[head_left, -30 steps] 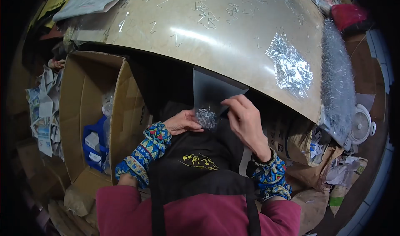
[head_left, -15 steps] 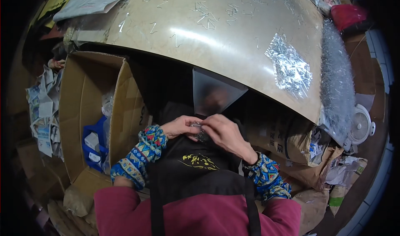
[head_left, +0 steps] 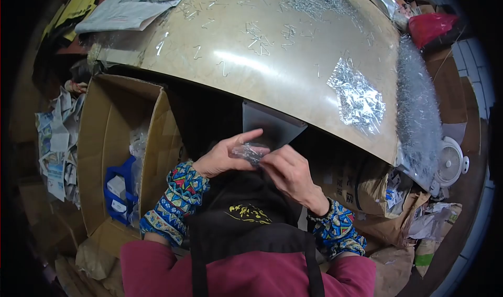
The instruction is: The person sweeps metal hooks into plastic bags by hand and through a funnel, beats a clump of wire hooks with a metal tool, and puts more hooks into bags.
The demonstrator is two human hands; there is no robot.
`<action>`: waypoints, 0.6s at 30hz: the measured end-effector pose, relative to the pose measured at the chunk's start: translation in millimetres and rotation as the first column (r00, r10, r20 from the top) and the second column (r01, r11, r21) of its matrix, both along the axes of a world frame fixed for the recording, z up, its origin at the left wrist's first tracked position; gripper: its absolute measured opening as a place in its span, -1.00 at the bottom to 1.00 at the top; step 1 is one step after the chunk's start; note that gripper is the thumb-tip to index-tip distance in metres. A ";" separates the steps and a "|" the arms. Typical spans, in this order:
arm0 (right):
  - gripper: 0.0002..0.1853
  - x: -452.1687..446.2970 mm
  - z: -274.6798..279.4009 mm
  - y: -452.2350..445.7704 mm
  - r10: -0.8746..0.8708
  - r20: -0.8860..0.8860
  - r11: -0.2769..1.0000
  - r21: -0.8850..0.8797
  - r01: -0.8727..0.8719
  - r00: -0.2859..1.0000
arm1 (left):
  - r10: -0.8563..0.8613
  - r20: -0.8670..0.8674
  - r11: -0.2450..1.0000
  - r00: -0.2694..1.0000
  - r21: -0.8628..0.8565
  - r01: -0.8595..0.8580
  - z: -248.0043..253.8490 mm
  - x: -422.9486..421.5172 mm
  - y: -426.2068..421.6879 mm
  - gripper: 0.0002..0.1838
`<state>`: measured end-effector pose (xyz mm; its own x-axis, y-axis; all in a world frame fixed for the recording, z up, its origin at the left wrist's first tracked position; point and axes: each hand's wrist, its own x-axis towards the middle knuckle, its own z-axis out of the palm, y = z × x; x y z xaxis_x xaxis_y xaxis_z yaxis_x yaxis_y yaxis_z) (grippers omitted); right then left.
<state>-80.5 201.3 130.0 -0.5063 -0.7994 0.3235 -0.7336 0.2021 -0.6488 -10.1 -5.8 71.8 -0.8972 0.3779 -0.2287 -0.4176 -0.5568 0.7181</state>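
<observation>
A small clear plastic bag (head_left: 248, 153) with thin shiny pieces in it is between my hands, in front of the black apron. My left hand (head_left: 222, 156) holds it from the left, the thumb below and the index finger stretched out above. On the other side, my right hand (head_left: 291, 172) has its fingers pinched at the bag's right end; what exactly they grip is partly hidden. Just beyond my hands, a translucent grey sheet (head_left: 270, 120) hangs from the table edge. On the table (head_left: 173, 61) lie loose bent wire hooks (head_left: 258, 39).
A heap of wire hooks (head_left: 319, 1) and a shiny plastic patch (head_left: 359, 100) are on the table. At left stands a cardboard box (head_left: 97, 139) with a blue bag (head_left: 121, 187) inside. A white fan (head_left: 450, 162) and a red bag (head_left: 430, 27) are at right.
My left hand has opened out around the bag, its index finger now lifted. My right hand has shifted slightly right and down, and more of the bag shows. The view has tilted a little.
</observation>
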 end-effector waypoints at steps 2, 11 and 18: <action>-0.51 -3.0 9.6 -3.8 -0.135 -0.047 0.991 -0.016 0.135 0.990 | -0.030 0.017 0.991 0.999 -0.131 0.032 -0.3 -2.4 1.9 -0.33; -0.85 -56.7 28.2 -10.1 -0.388 -0.152 0.885 -0.336 0.321 0.909 | 0.072 0.007 0.989 0.997 -0.132 -0.070 25.9 -17.9 3.2 -0.67; -0.88 -122.9 -7.5 35.7 -0.636 -0.552 0.741 -0.239 0.628 0.539 | -0.309 -0.792 0.018 0.527 -0.559 -0.829 46.3 -77.1 3.3 -0.69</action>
<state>-203.4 237.0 122.5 -0.5933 -0.3408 0.7293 -0.6329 0.7573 -0.1611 -87.2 -2.5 118.1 -0.8290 0.0666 0.5553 0.3759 0.8015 0.4650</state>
